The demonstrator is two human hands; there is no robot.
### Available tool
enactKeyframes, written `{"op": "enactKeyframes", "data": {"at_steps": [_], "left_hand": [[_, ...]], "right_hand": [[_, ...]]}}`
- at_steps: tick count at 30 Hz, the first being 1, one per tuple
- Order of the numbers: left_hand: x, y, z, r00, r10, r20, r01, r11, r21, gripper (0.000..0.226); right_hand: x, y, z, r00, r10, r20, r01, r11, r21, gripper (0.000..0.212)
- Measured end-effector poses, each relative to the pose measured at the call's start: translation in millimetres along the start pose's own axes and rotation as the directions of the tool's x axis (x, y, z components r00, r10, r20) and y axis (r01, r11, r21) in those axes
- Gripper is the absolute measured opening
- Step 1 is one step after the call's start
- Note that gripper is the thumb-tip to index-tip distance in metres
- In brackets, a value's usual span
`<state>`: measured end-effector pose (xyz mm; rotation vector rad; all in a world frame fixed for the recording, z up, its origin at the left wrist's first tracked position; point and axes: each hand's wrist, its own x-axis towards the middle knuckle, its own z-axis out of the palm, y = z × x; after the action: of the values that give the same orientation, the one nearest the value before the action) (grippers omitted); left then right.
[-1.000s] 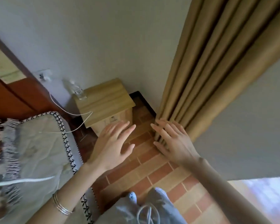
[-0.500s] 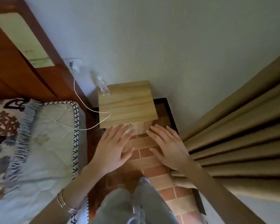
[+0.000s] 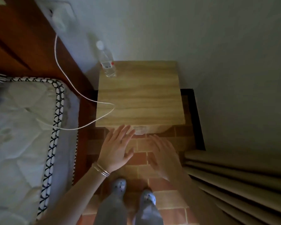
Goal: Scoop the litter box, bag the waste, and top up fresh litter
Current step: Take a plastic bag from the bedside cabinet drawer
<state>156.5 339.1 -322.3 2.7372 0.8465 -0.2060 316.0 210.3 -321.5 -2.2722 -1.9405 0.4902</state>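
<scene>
Wood-grain counter point(image 3: 141, 95) as the landmark, against the wall. Held the left hand point(image 3: 117, 148) flat just in front of its front edge, fingers straight, gripping nothing. Had the right hand point(image 3: 164, 155) beside it, blurry, fingers straight, empty too. Spotted a clear bottle point(image 3: 106, 62) upright on the counter's back left corner, white cable point(image 3: 62, 75) draped over its left edge. Couldn't place the litter box.

Your right hand point(image 3: 164, 153) is smeared by motion, and you cannot separate its fingertips. The plug point(image 3: 60, 18) on the far left wall is a blur. The label point(image 3: 139, 129) on the nightstand point(image 3: 139, 95) front is too small to read, and the bed point(image 3: 19, 127) runs off the left edge.
</scene>
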Motion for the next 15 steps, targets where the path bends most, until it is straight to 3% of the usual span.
{"op": "enactKeyframes", "data": {"at_steps": [9,15], "left_hand": [[68.8,-81.1,142.7,0.998,0.019,-0.056,-0.014,0.996,0.083,0.067],[69.6,-97.3,167.4,0.987,0.099,-0.124,-0.085,0.99,0.116,0.071]], "right_hand": [[98.5,66.9,179.9,0.992,0.063,0.112,-0.048,0.99,-0.129,0.068],[133.7,80.2,233.1,0.987,0.093,0.132,-0.083,0.993,-0.08,0.073]]}}
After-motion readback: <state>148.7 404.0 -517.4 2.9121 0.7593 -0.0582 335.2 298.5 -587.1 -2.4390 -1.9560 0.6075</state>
